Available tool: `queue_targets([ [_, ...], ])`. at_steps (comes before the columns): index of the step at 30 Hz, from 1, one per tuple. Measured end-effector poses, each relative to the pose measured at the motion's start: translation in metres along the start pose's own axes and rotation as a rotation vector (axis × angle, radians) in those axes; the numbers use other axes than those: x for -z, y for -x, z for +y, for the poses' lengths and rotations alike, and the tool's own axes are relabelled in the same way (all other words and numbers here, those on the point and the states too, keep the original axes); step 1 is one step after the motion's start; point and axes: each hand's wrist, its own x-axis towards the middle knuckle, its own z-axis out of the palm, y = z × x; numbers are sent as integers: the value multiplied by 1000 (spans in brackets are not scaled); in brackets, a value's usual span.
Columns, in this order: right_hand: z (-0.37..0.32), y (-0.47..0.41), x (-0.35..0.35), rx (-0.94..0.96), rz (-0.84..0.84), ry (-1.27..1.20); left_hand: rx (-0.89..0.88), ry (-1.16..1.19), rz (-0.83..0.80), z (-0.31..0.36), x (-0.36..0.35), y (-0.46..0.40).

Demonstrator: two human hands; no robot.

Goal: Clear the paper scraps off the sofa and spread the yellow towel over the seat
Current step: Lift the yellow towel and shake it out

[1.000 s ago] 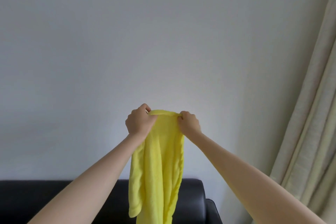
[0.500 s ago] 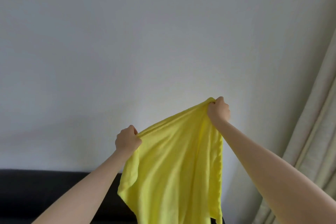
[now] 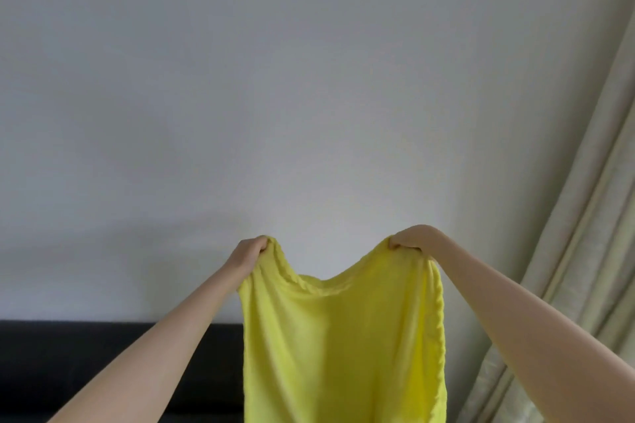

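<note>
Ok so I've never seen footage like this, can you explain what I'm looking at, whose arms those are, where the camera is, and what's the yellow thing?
There is no machine here. The camera is worn on a person's head, so the two bare arms reaching in from the bottom are that person's own. The left hand and the right hand each grip the top edge of a yellow towel, held up in the air so that it hangs down, with the edge sagging between the hands. Behind it is a plain wall, with a pale curtain at the right. The dark strip at the bottom left is the back of the sofa. Its seat is out of view, so I cannot tell whether any paper scraps lie on it.
</note>
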Motion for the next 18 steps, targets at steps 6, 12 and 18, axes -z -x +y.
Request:
queue_targets([
  [6,-24,4,-21,149,-176,-21,-139,-144,-89,16,-33,4],
  [12,-54,14,-43,511,-51,-147,-313,-491,-346,27,-68,25],
  [18,-54,13,-50,591,159,-26,-405,-449,74,28,-61,25],
])
